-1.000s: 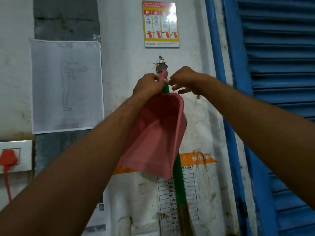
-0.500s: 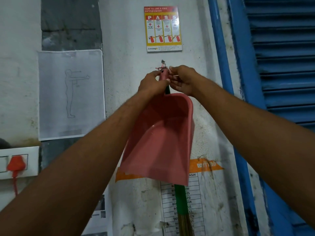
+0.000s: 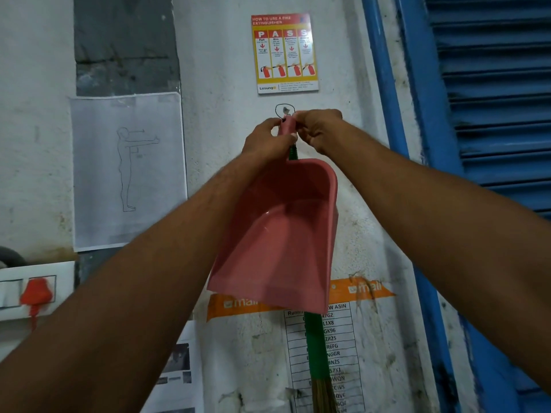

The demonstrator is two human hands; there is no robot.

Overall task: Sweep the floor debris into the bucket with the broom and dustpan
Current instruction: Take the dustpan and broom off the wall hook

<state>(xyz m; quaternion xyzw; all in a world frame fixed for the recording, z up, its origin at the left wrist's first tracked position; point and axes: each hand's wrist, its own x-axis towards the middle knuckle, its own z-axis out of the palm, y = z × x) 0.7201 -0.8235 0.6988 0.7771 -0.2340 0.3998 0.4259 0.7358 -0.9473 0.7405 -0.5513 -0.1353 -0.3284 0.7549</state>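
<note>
A pink dustpan hangs scoop-down against the white wall, its handle up at a nail with a thin dark loop around it. My left hand grips the dustpan's handle. My right hand pinches the loop at the handle's top, just beside the nail. Behind the dustpan hangs a broom with a green handle and straw bristles at the bottom; its upper part is hidden by the dustpan. No bucket or floor is in view.
A fire extinguisher poster is fixed above the nail. A paper with a figure drawing is at the left, above a switch plate with a red plug. A blue shutter door fills the right side.
The view has shifted down and closer to the wall. My right hand's fingers have closed onto the loop at the nail, and the loop now shows open around it.
</note>
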